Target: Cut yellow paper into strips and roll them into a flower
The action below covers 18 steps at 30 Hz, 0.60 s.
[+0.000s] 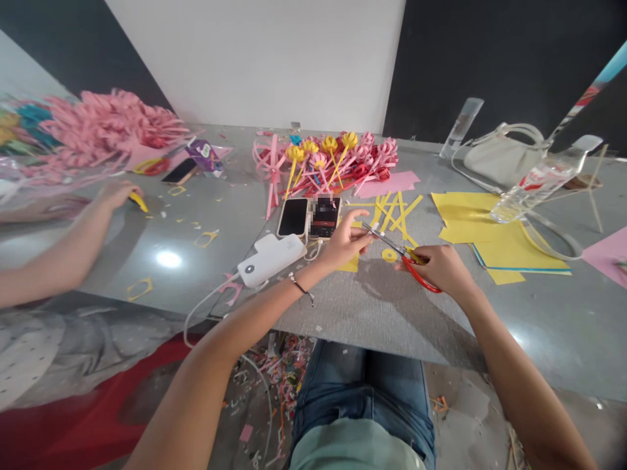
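Red-handled scissors [416, 271] are in my right hand [443, 267], their blades pointing left toward my other hand. Something yellow shows beside the handles at my right fingers; its shape is partly hidden. My left hand [345, 241] has its fingers bent at the blade tips, where a small white piece [375, 226] shows at the fingertips. Just below the blades lies a small yellow paper ring [388, 255]. Narrow yellow paper strips [392, 212] lie crossed behind the scissors. A piece of yellow paper [349, 263] is partly under my left hand.
Two phones [292, 217] and a white power bank [272, 260] with a cable lie left of my hands. Pink and yellow paper flowers [323, 160] are piled behind. Yellow sheets [519, 245], a bottle [539, 183] and a white bag [504, 153] are rightward. A co-worker's hand [120, 194] is at left.
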### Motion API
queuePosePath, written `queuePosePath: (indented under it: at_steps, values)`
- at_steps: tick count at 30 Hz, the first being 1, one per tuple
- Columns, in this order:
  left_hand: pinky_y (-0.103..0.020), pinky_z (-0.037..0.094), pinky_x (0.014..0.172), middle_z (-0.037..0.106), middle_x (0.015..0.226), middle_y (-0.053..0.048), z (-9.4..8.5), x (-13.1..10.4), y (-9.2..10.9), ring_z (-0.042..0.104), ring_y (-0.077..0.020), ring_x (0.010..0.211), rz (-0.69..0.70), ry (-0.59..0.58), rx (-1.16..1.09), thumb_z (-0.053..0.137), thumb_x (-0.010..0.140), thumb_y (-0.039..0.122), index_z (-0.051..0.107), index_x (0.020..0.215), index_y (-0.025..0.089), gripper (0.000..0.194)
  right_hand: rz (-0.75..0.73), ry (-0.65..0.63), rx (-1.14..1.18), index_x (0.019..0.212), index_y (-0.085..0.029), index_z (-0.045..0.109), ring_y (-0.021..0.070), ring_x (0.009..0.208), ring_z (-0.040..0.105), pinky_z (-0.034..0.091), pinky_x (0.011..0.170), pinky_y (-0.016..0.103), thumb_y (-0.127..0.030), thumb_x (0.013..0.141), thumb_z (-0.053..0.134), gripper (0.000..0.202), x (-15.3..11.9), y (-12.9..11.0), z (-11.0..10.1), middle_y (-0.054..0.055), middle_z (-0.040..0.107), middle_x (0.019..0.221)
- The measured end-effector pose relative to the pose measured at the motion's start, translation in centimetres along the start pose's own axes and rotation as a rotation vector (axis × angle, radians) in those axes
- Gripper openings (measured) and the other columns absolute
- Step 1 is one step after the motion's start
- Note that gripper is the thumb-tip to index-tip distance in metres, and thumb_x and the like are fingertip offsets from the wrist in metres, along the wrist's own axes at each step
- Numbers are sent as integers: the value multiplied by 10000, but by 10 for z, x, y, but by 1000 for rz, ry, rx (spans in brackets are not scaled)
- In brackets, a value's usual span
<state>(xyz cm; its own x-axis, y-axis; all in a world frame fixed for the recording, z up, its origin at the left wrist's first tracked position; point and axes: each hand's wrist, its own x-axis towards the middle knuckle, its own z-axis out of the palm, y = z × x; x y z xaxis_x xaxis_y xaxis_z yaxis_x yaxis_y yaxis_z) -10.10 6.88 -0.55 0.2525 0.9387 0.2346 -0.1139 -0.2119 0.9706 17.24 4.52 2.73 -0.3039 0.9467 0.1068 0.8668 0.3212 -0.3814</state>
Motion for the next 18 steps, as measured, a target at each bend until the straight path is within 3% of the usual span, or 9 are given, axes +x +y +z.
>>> queuePosePath:
  at_steps: [10, 18]
  values:
    - [-308, 547, 738, 801, 989, -111, 0, 0, 0, 704, -139, 727, -36, 3, -5, 754, 956, 382, 467, 1364, 193, 534, 23, 10, 21, 621, -230, 334, 148, 600, 264, 222, 562, 332, -864, 818, 656, 738, -1, -1, -3, -24, 356, 557]
    - [-295, 476, 702, 798, 1007, -92, -1, 0, 0, 585, -102, 665, -57, -92, -124, 714, 961, 354, 468, 1387, 203, 515, 36, 97, 76, 640, -228, 362, 137, 603, 259, 237, 560, 314, -784, 856, 679, 675, 0, 2, -3, -32, 357, 578]
